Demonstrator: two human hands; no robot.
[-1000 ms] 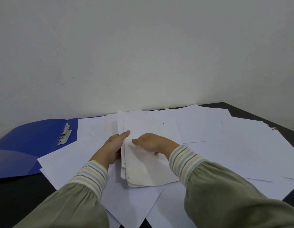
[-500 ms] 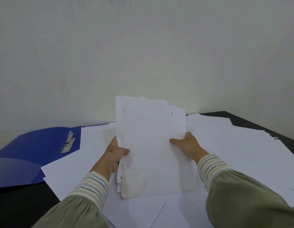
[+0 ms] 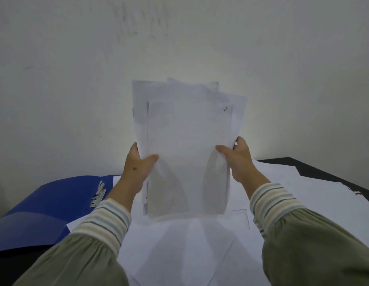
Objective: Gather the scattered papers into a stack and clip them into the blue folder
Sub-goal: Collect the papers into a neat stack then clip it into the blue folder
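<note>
A stack of white papers [image 3: 187,141] stands upright in the air above the table, its sheets unevenly aligned. My left hand [image 3: 138,164] grips its left edge, thumb on the front. My right hand [image 3: 239,157] grips the right edge the same way. Several loose white sheets [image 3: 303,195] lie scattered on the dark table below. The blue folder [image 3: 51,203] lies open at the left, with its metal clip [image 3: 98,195] near its right side.
A plain pale wall [image 3: 179,48] rises right behind the table. The dark table's back right corner [image 3: 315,168] shows beyond the sheets. One loose sheet overlaps the folder's right edge.
Both hands have lifted the stack off the table and raised it upright in front of the wall. The camera has tilted up.
</note>
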